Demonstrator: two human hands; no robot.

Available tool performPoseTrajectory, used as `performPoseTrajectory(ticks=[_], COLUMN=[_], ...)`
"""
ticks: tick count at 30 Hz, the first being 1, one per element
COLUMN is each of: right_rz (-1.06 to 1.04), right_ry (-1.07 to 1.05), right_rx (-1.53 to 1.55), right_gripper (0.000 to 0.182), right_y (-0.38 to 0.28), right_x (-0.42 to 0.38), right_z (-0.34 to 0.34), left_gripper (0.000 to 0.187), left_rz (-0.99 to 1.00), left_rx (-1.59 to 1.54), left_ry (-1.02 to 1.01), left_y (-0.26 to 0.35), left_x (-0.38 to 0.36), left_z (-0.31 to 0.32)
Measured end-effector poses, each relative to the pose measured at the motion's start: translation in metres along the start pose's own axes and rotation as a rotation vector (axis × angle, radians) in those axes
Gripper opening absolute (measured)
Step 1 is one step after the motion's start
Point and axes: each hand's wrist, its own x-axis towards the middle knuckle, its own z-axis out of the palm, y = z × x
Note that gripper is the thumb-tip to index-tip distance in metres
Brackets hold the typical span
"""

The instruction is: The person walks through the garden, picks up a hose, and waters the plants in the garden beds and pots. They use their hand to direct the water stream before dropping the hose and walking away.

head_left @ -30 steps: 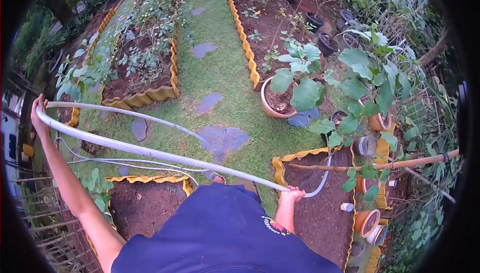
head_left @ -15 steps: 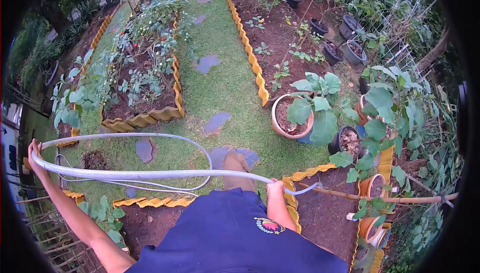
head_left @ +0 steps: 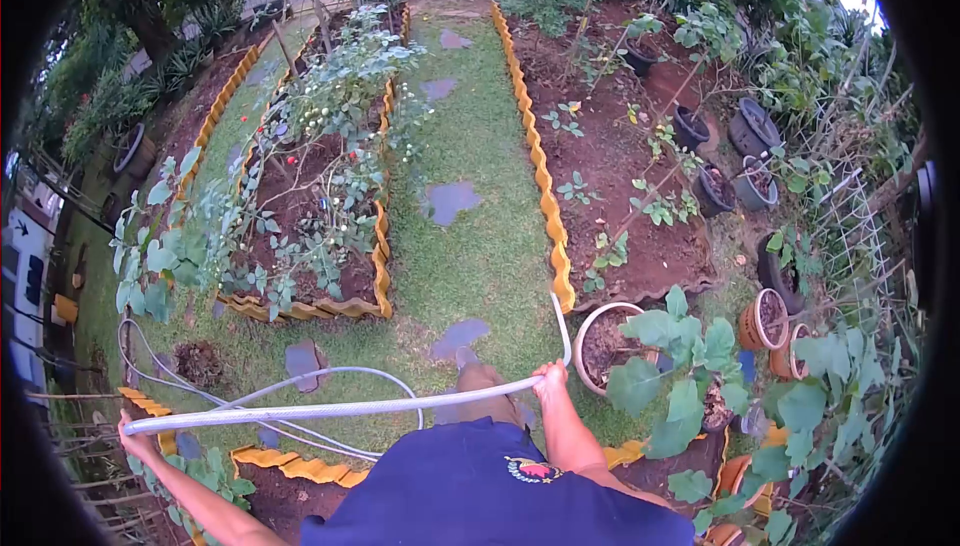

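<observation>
A pale grey garden hose (head_left: 340, 409) stretches across in front of my body. At the far left my left hand (head_left: 130, 438) is closed around it where it bends back. My right hand (head_left: 550, 384) grips it near its free end, and that short end sticks up past the fist beside the yellow edging. Behind the stretched length, a loop of the hose and thinner-looking strands lie on the grass. Just right of my right hand stands a round terracotta pot (head_left: 583, 351) with soil in it.
Wavy yellow edging (head_left: 530, 136) borders the soil bed (head_left: 640, 246) on the right. Tomato plants (head_left: 320, 146) fill the left bed. A grass path (head_left: 460, 266) with stepping stones (head_left: 452, 203) runs between them. Large-leaved potted plants (head_left: 690, 376) crowd the right side.
My right hand has swung the hose's free end from pointing right to pointing up and forward. My left hand has moved lower and right. The view has shifted, showing more of the path ahead.
</observation>
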Motion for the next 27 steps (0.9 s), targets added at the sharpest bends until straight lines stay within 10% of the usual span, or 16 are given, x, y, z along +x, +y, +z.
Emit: performPoseTrajectory(ticks=[7, 13, 27], right_rz=[-0.387, -0.128, -0.574], right_ry=[-0.28, -0.8, -0.379], right_rx=[-0.248, -0.139, -0.525], right_gripper=[0.026, 0.017, 0.019], right_y=[-0.184, -0.342, -0.373], right_x=[-0.075, -0.03, -0.069], right_z=[0.259, 0.392, 0.524], left_gripper=[0.039, 0.044, 0.036], left_rz=[-0.136, -0.119, -0.472], left_rx=[0.072, 0.205, 0.726], left_ry=[0.073, 0.116, -0.527], left_y=[0.051, 0.03, 0.072], left_x=[-0.06, -0.091, -0.198], left_z=[0.014, -0.012, 0.153])
